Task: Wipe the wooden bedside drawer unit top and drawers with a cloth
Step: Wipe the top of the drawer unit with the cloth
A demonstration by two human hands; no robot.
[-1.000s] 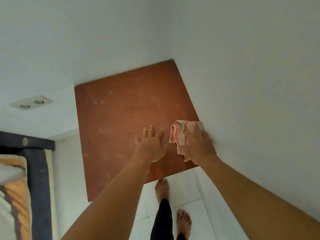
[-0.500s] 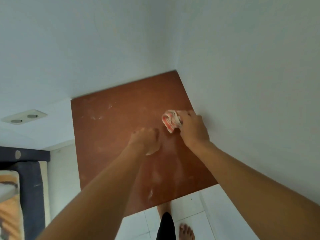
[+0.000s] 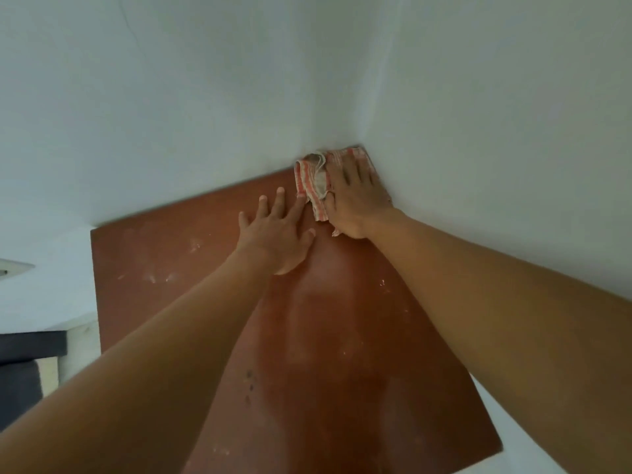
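Drawer top (image 3: 342,354) fills the near view, reddish-brown wood flecked with pale dusty smears. Left hand (image 3: 277,234) lies flat on it, fingers spread and loose, holding nothing. Just past it, right hand (image 3: 355,200) presses the striped cloth (image 3: 313,181) down, fingers splayed over it, right in the far corner where two white walls (image 3: 205,97) meet.

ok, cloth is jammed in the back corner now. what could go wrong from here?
1. The right hand presses the orange-striped cloth flat into the far corner of the reddish-brown wooden top; it may rub the white wall and smear dirt there.
2. Pale specks along the left side look unwiped and could be missed.
3. The bare left hand rests palm-down and may leave prints.
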